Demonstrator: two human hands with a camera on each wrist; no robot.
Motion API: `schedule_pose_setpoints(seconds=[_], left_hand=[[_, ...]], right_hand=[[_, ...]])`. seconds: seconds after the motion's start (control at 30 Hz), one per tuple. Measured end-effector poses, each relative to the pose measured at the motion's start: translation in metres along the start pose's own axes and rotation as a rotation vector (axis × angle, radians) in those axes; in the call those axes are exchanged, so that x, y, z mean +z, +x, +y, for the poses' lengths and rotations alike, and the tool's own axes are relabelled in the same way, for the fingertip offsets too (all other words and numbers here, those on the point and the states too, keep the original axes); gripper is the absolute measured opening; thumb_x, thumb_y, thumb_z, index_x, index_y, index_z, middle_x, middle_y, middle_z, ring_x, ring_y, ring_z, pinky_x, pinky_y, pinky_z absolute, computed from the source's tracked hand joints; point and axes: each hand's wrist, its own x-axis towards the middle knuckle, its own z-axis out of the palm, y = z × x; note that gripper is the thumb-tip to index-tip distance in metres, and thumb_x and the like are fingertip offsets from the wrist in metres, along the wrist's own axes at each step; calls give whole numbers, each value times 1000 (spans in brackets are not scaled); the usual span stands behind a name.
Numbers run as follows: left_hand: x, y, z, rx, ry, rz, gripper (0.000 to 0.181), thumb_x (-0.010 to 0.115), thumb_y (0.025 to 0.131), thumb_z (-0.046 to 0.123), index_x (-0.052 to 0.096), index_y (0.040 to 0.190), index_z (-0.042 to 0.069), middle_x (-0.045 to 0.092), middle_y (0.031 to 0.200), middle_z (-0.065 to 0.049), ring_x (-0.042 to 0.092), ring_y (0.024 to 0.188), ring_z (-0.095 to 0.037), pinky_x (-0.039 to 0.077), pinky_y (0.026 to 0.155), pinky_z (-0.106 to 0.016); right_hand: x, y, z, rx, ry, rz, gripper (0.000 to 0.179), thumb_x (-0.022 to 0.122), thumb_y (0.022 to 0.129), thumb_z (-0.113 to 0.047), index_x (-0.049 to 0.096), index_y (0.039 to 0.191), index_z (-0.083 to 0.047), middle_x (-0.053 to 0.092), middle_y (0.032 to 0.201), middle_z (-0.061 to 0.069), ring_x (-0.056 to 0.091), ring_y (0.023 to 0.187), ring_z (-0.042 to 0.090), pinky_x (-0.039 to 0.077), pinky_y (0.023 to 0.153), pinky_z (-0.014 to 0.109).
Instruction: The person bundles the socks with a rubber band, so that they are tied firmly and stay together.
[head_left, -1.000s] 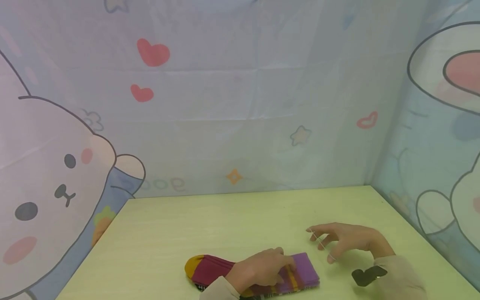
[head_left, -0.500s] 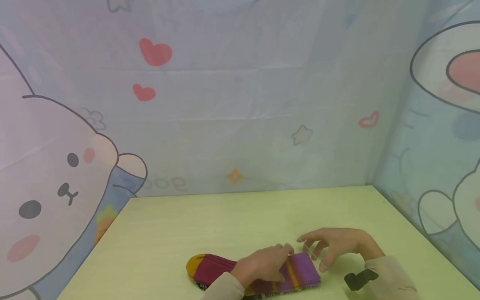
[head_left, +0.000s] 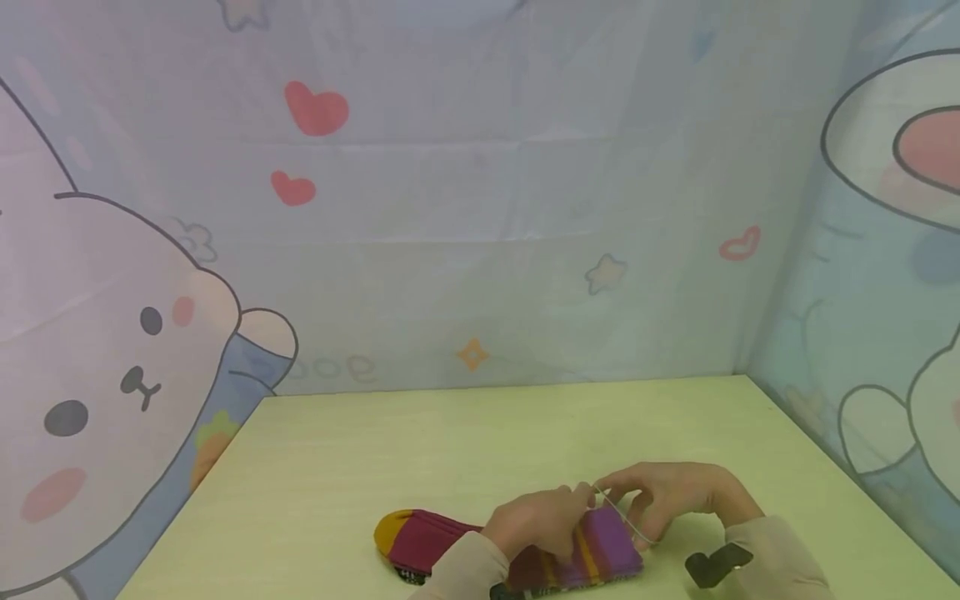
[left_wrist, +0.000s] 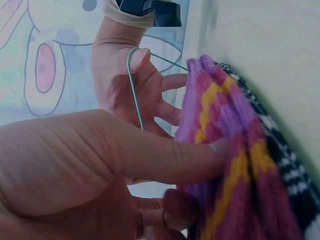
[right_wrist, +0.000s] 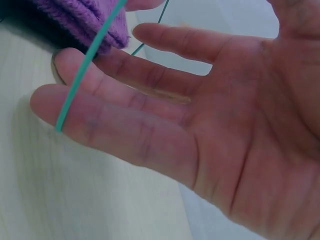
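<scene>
Two hands (head_left: 540, 521) at striped socks (head_left: 585, 554)

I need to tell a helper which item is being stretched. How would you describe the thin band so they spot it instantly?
On the pale green table, look near the front edge at the striped socks. At their purple end, the right hand has a thin green rubber band looped over its spread fingers. It is the only thin loop there, unlike the thick knitted socks.
</scene>
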Motion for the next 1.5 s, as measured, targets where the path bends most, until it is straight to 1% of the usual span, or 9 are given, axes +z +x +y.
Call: schedule_pose_setpoints(seconds=[0.27, 0.37, 0.43, 0.63, 0.83, 1.1, 1.2, 1.33, 1.5], left_hand=[[8, 0, 13, 98, 181, 11, 55, 83, 77, 9, 52, 121, 19, 41, 108, 5, 51, 69, -9, 47, 57, -23], [14, 0, 19, 142, 257, -6, 44, 80, 84, 19, 56, 121, 17, 47, 115, 7, 54, 75, -7, 49, 62, -22], [16, 1, 22, 133, 250, -19, 38, 76, 88, 27, 57, 120, 16, 53, 112, 7, 55, 78, -7, 51, 66, -24], [27, 3, 32, 73, 270, 41, 61, 70, 88, 54, 54, 133, 16, 61, 111, 5, 63, 94, -10, 56, 75, -32], [39, 8, 43, 42, 445, 82, 52, 73, 88, 44, 56, 129, 17, 63, 120, 2, 63, 106, -13, 57, 77, -29], [45, 5, 56, 30, 814, 106, 45, 63, 96, 45, 55, 135, 23, 59, 123, 9, 62, 105, -6, 54, 68, -17], [40, 4, 53, 19, 679, 121, 42, 68, 95, 37, 57, 132, 18, 61, 111, 6, 62, 93, -5, 55, 66, -19], [31, 3, 45, -13, 325, 127, 50, 78, 82, 19, 56, 127, 13, 59, 99, 2, 59, 82, -8, 57, 67, -26], [22, -3, 34, -8, 91, 138, 53, 76, 84, 16, 52, 131, 6, 59, 110, -7, 61, 73, -15, 57, 62, -28]], right_hand=[[0, -3, 1, 46, 40, 32, 87, 67, 69, -2, 39, 151, -2, 52, 132, 17, 67, 102, 34, 57, 77, 40], [-1, -3, 1, 41, 48, 45, 86, 68, 70, -1, 37, 151, 1, 53, 131, 16, 67, 101, 34, 57, 76, 41], [-2, -4, 2, 42, 60, 52, 85, 69, 72, -1, 37, 151, 3, 54, 131, 16, 67, 99, 34, 57, 76, 42], [-6, -10, 5, 70, 43, 111, 82, 69, 74, -1, 38, 150, 3, 56, 126, 16, 67, 93, 30, 57, 74, 45], [-7, -11, 7, 72, 47, 122, 83, 66, 74, 3, 37, 151, 1, 55, 126, 18, 67, 87, 27, 57, 74, 47], [-6, -10, 7, 78, 63, 109, 83, 66, 75, 2, 36, 152, 1, 55, 127, 18, 64, 84, 22, 55, 72, 41], [-5, -11, 6, 77, 61, 108, 82, 65, 75, 2, 36, 152, 1, 54, 128, 19, 65, 85, 23, 55, 72, 41], [-5, -12, 7, 84, 60, 120, 82, 66, 76, 1, 37, 152, 0, 53, 128, 20, 65, 88, 25, 56, 73, 43], [-5, -13, 9, 61, 72, 173, 87, 67, 73, 4, 32, 153, 2, 51, 130, 22, 66, 90, 30, 56, 74, 44]])
